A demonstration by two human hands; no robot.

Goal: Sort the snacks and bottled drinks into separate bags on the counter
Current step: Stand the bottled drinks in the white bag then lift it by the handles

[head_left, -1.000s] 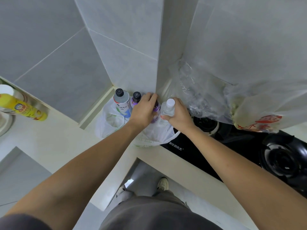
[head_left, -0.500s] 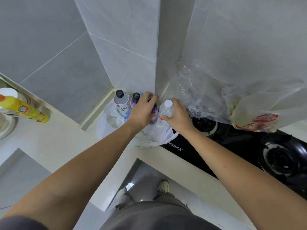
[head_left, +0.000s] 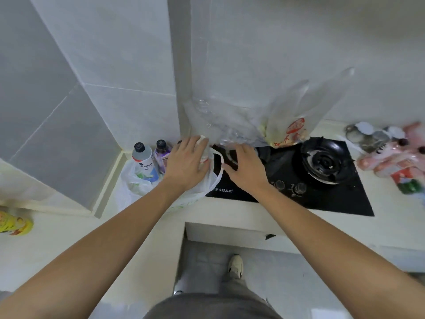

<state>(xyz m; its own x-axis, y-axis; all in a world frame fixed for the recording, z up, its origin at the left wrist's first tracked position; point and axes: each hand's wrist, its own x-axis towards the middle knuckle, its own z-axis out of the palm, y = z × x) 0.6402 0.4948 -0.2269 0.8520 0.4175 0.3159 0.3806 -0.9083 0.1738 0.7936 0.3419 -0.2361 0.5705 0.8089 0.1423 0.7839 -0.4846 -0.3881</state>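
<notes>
A white plastic bag (head_left: 131, 187) stands in the counter corner with bottled drinks upright in it: a clear bottle with a black cap (head_left: 142, 157), a purple bottle (head_left: 162, 154) and a white-capped bottle (head_left: 204, 149). My left hand (head_left: 186, 164) lies over the bag's right side, wrapped on the white-capped bottle. My right hand (head_left: 246, 168) hovers palm down with fingers spread over the stove's left burner, its thumb beside the bag's loop handle (head_left: 220, 165). Pink snack packets (head_left: 391, 155) lie blurred at the far right of the counter.
A clear plastic bag (head_left: 230, 125) and a bag with red print (head_left: 294, 130) lean on the wall behind the black gas stove (head_left: 322, 194). A yellow bottle (head_left: 13, 224) lies at the far left. The counter's front edge runs just below the stove.
My right hand let go of the white-capped bottle and moved right over the stove. My left hand shifted right onto that bottle. The view swung right, showing the snacks.
</notes>
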